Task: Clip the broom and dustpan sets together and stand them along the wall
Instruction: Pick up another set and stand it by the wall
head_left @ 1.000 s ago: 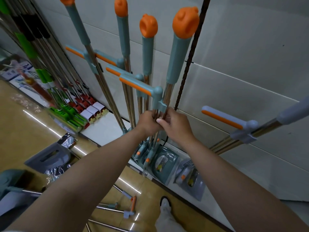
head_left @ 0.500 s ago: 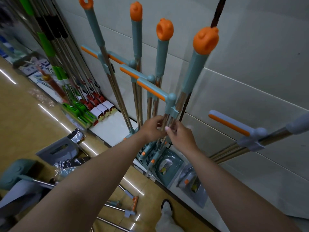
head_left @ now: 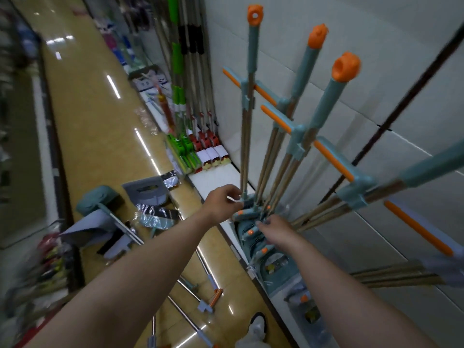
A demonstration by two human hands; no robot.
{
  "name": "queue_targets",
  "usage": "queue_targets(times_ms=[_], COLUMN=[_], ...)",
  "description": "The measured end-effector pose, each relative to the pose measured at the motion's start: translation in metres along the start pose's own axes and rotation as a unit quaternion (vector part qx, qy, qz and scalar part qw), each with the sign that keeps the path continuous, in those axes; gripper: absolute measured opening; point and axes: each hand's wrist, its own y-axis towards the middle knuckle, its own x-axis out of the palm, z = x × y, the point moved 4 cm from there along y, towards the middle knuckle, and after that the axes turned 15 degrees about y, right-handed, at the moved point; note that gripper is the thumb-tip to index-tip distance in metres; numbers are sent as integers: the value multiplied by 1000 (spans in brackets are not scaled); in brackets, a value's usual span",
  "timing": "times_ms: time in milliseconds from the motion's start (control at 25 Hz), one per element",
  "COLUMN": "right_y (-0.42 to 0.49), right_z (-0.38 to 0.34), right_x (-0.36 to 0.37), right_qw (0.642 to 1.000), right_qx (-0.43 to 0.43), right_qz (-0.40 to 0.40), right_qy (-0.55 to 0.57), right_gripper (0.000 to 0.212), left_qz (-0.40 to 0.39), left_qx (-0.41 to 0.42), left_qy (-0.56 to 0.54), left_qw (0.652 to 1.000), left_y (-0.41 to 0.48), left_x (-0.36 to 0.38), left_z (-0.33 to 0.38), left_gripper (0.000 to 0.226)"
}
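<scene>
My left hand [head_left: 224,202] pinches the foot of a teal-and-orange, steel-poled broom and dustpan set [head_left: 246,146] standing against the white tiled wall [head_left: 376,33], to steady it; my right hand [head_left: 275,231] reaches just beside, grip unclear.

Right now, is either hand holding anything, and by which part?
Left hand seems to pinch the leftmost pole near its foot. Right hand is at the broom bases; blur hides any grip.
</scene>
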Motion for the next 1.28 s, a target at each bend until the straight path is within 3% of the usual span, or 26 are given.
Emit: queue_targets(times_ms=[120,280,400,560,720,1000,1280], right_y=[2,-4,-18,-32,-22,64,232], right_z=[-37,-67,-83,-94,-91,-37,89], right_x=[48,121,184,250,293,336,348], right_qw=[996,992,986,982,982,988,987], right_qx=[-48,-54,-52,-75,-92,-59,35], right_qz=[-56,-117,-159,-168,-161,-144,-145], right_qy=[-43,-18,-27,-30,-30,-1,-64], right_gripper=[21,47,53,51,51,41,41], left_qz=[61,129,200,269,297,307,288], left_qx=[-71,-150,-223,-281,-285,-338,-412], left_qy=[-30,-47,-74,-101,-131,-197,-227], left_qw=[995,979,951,915,902,867,834], left_y=[-37,-97,-153,-207,-224,-193,-88], left_x=[-33,-69,-96,-121,-129,-56,77], left_z=[-58,-135,-198,-266,-312,-380,-448], left_gripper=[24,20,16,16,14,12,11])
